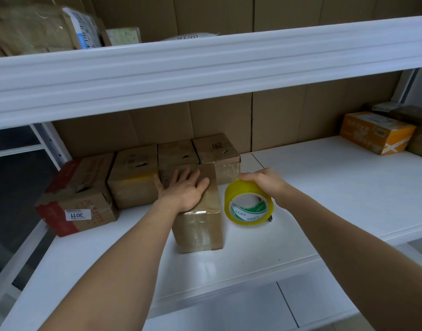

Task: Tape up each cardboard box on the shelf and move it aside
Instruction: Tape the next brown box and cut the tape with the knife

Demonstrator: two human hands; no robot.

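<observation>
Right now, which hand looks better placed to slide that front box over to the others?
Probably the left hand: it lies flat on top of the front box, on the side toward the row of boxes. The right hand grips the yellow tape roll.

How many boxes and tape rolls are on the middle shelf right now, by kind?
Plain brown boxes: 4
Red-edged box: 1
Orange box: 1
Tape roll: 1
Total: 7, not counting dim boxes at far right.

Tape roll: yellow, with green-and-white printed core. Front box: plain brown. Shelf: white. Far right box: orange.
</observation>
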